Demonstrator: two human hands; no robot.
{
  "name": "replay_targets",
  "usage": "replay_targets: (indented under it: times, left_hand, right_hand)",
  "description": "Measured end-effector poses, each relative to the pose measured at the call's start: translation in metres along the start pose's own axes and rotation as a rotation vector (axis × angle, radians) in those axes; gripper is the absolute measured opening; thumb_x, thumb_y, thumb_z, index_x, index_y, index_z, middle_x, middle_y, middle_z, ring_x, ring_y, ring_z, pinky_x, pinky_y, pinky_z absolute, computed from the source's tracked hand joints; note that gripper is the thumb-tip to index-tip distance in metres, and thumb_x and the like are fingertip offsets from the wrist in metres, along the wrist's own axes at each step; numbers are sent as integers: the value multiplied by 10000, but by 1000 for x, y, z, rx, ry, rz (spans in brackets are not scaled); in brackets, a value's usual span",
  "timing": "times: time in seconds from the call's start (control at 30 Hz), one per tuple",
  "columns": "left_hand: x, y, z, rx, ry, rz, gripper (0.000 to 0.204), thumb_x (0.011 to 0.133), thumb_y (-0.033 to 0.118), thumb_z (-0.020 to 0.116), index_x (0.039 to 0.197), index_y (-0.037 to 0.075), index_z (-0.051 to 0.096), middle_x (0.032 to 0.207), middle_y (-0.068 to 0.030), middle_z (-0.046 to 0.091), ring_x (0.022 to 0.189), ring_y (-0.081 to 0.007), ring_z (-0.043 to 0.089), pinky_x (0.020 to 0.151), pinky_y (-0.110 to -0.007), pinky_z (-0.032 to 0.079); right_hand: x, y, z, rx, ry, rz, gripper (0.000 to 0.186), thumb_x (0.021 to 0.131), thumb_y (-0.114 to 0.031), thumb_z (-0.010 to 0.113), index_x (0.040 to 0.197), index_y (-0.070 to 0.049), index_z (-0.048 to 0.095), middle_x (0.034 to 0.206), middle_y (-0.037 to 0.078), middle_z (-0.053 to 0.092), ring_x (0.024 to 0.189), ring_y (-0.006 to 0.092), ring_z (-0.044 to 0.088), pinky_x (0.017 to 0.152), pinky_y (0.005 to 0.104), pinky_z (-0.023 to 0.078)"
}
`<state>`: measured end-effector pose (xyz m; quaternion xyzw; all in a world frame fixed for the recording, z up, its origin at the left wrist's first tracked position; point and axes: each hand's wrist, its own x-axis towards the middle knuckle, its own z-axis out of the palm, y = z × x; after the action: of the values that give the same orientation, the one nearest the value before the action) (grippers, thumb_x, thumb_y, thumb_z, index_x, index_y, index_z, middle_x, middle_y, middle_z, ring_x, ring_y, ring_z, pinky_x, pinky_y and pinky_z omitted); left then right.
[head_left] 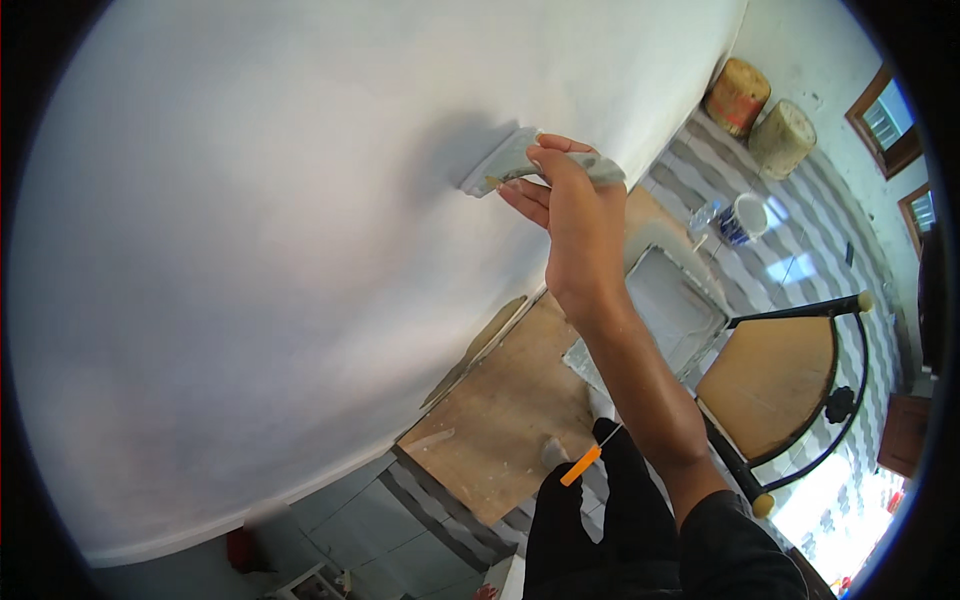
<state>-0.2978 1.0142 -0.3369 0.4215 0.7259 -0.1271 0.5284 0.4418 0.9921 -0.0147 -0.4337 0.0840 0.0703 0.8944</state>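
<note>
My right hand (568, 180) is closed on a wide grey paintbrush (515, 155), its bristle end against the white wall (250, 200) and casting a soft shadow there. My forearm reaches up from the lower right. My left hand is not in view. Below my arm lies a paint tray (668, 285) smeared with grey-white paint. A tool with an orange handle (580, 466) and a thin metal rod shows in front of my dark-trousered legs; what it rests on is unclear.
A plywood board (485, 420) lies along the wall's base. At right stands a black tubular frame with a tan panel (765, 375). Farther back are two stained buckets (737, 92) (782, 140), a white pail (745, 218), wooden-framed openings (883, 120) and striped floor tiles (805, 250).
</note>
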Motion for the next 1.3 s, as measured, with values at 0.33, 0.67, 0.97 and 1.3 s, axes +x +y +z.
replay_targets:
  times: [0.33, 0.67, 0.97, 1.3]
  left_hand:
    - [-7, 20, 7, -64, -40, 109, 318, 901, 380, 532, 1094, 133, 581, 947, -36, 579, 871, -186, 551, 635, -404, 474]
    - [-20, 21, -38, -65, -1, 210, 268, 895, 346, 525, 1020, 120, 597, 861, -29, 566, 767, -172, 553, 578, -368, 462]
    - [-55, 11, -60, -117, -116, 276, 335, 894, 388, 555, 1114, 135, 552, 960, -25, 568, 892, -184, 539, 671, -415, 434]
    - [-101, -36, -24, -255, 50, 200, 373, 874, 410, 528, 1129, 138, 526, 986, -43, 567, 899, -212, 530, 687, -435, 406]
  right_hand:
    - [-50, -109, 97, 11, -98, -124, 371, 859, -105, 586, 1168, 88, 515, 986, 145, 582, 760, 203, 621, 747, 322, 595]
    - [-105, -228, 152, 260, -373, -303, 261, 900, -79, 533, 1113, 68, 499, 1041, 217, 597, 886, 370, 677, 821, 413, 593]
    - [-181, -310, 84, 95, -414, -430, 337, 919, -117, 513, 1179, 96, 515, 1065, 196, 627, 915, 293, 678, 883, 397, 560]
    - [-218, -175, -166, 35, -255, 317, 333, 902, -230, 588, 1163, -30, 535, 975, 160, 644, 882, 277, 641, 823, 389, 530]
